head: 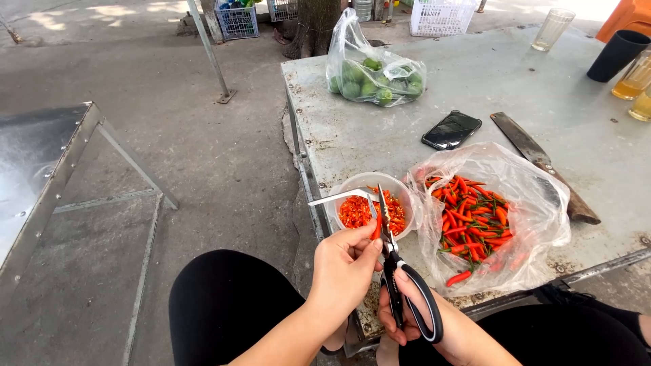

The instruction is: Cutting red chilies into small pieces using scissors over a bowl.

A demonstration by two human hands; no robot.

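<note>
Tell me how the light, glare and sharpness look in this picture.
Head view: soft daylight with faint shadows; sun patches on the ground at top left. Glare on the plastic bag of chillies, the phone and the metal table at left. Scissors and both hands sharp; straight edges bow towards the frame's borders.

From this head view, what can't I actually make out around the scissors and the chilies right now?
- Chili in the left hand: mostly hidden by the fingers and the scissors.
- Right hand: fingers partly covered by the black scissor handles.
- Knife: middle of the blade blurred behind the clear chili bag.
- Bowl: depth of the cut chilies cannot be told.
- Glasses at the right edge: cut off by the frame.
</note>
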